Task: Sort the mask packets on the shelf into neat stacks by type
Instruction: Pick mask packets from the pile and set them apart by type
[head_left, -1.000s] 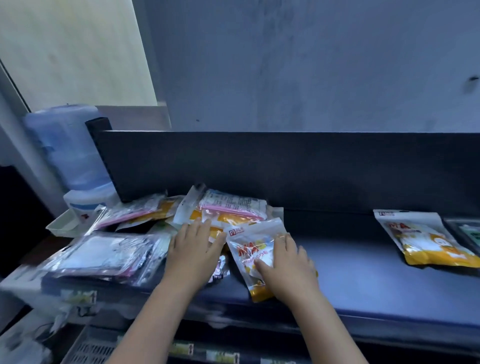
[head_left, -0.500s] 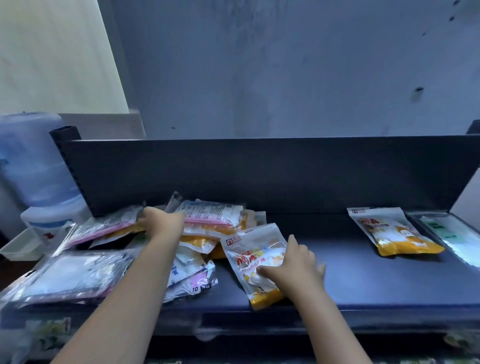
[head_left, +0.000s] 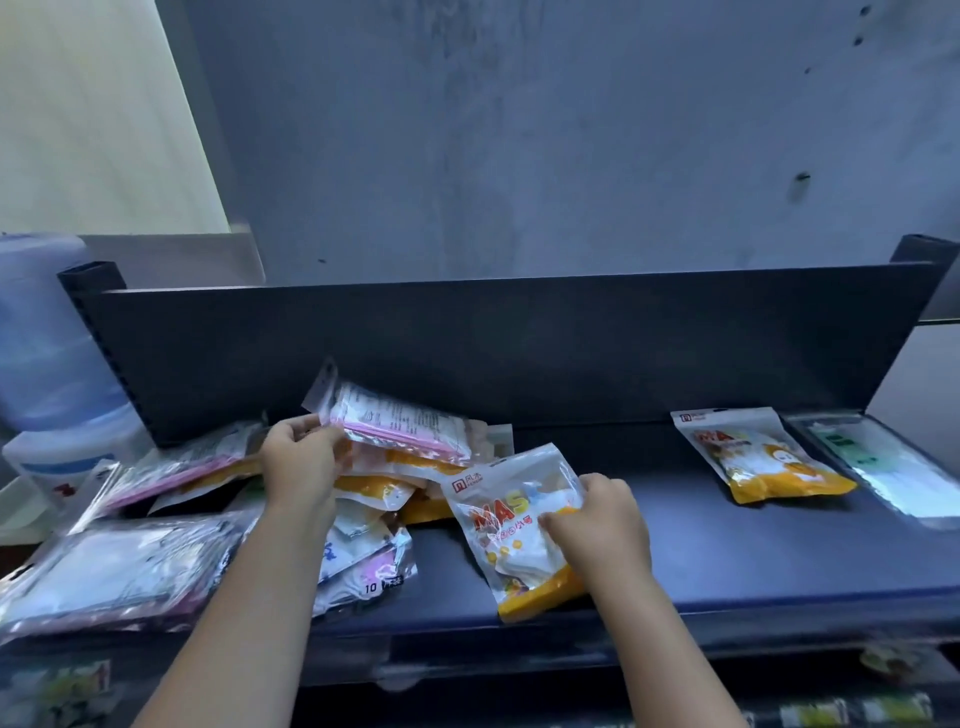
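Observation:
A loose pile of mask packets (head_left: 374, 493) covers the left half of the dark shelf (head_left: 727, 566). My left hand (head_left: 301, 460) grips the near end of a clear packet of pink masks (head_left: 400, 426) and lifts it off the pile. My right hand (head_left: 597, 525) holds a white and yellow MASK packet (head_left: 504, 519) with its lower end near the shelf's front edge. A matching white and yellow packet (head_left: 753, 457) lies alone at the right. Beside that one rests a clear packet with green print (head_left: 883, 467).
The shelf's dark back panel (head_left: 519, 353) rises behind the packets. A water dispenser bottle (head_left: 47, 338) stands beyond the left end. Large clear packets (head_left: 119, 566) overhang the front left edge. A lower shelf with price labels (head_left: 831, 712) shows below.
My left hand reached back, took hold of the pink mask packet and raised it. My right hand curled round the white and yellow packet. The camera turned slightly to the right.

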